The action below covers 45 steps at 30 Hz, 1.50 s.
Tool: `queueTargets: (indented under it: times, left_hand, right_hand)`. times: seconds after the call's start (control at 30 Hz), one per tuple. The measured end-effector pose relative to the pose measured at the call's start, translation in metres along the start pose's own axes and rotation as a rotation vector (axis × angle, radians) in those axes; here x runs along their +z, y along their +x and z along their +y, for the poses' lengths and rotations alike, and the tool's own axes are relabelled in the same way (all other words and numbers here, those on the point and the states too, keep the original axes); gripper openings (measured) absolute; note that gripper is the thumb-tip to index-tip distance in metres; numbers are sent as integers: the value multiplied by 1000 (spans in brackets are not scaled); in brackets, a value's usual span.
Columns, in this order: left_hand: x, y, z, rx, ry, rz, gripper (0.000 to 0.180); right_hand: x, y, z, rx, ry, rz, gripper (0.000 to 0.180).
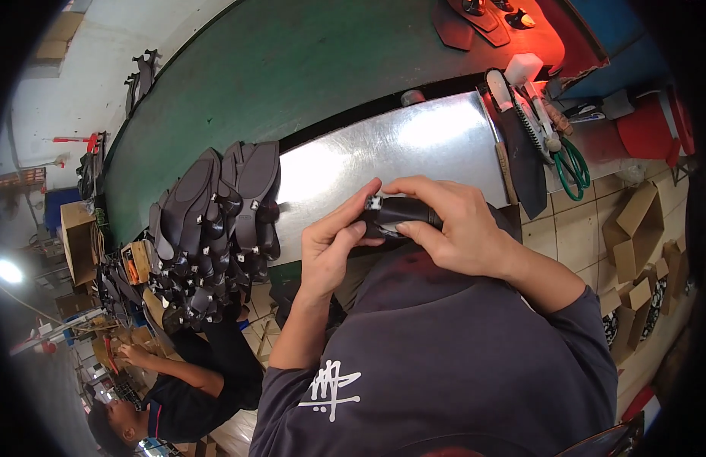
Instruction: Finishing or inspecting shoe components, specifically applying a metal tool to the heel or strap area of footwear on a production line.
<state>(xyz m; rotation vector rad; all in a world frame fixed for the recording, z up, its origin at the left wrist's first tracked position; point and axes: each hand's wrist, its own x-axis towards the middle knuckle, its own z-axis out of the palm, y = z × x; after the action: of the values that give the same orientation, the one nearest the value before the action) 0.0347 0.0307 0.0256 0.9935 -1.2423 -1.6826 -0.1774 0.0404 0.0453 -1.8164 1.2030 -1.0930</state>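
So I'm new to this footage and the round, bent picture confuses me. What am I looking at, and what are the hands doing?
The camera sits on a person's head and looks down, so its wide lens bends straight edges. The two bare hands are that person's own. The left hand and the right hand together hold a small black shoe part in front of a shiny metal work surface. Left of it stands a stack of dark shoe pieces. On the right lie green-handled scissors and a white brush. Beyond runs a green conveyor belt. Another person works at lower left.
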Motion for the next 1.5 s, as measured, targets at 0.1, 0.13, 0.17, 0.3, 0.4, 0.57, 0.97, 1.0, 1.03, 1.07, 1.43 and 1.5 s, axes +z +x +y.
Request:
queueTargets:
  times: [0.1, 0.13, 0.17, 0.3, 0.4, 0.57, 0.97, 1.0, 1.03, 1.07, 1.43, 1.5]
  left_hand:
    - [3, 1, -1, -111, -67, 13, 47]
    - [4, 1, -1, -112, -70, 14, 47]
    - [5, 0, 0, -116, -56, 30, 47]
    - [11, -1, 2, -115, -26, 74, 46]
    - [12, 0, 5, -151, -108, 90, 44]
    - [8, 5, 1, -172, -77, 100, 43]
    - [9, 15, -1, -153, 4, 161, 37]
    - [10, 15, 0, -147, 19, 167, 37]
    - [11, 16, 1, -148, 18, 166, 37]
    - [11, 16, 2, -163, 13, 165, 38]
    - [5, 19, 20, -362, -416, 101, 47]
    - [9, 17, 17, -230, -219, 132, 50]
  right_hand:
    - [1, -1, 7, 103, 24, -112, 25]
    - [3, -2, 9, 87, 16, -107, 20]
    - [4, -2, 10, 71, 9, -101, 15]
    - [6, -1, 8, 9, -46, -81, 12]
    - [4, 1, 7, -75, -133, -79, 13]
    - [-6, 9, 13, -245, -224, -256, 20]
    - [7, -3, 19, -1, -85, -181, 24]
    - [8, -4, 19, -1, -84, -182, 24]
    - [10, -4, 21, -7, -99, -162, 24]
    - [11, -5, 22, -14, -114, -143, 23]
    - [10, -8, 23, -276, -161, 16, 24]
    - [11, -8, 20, -298, -160, -6, 24]
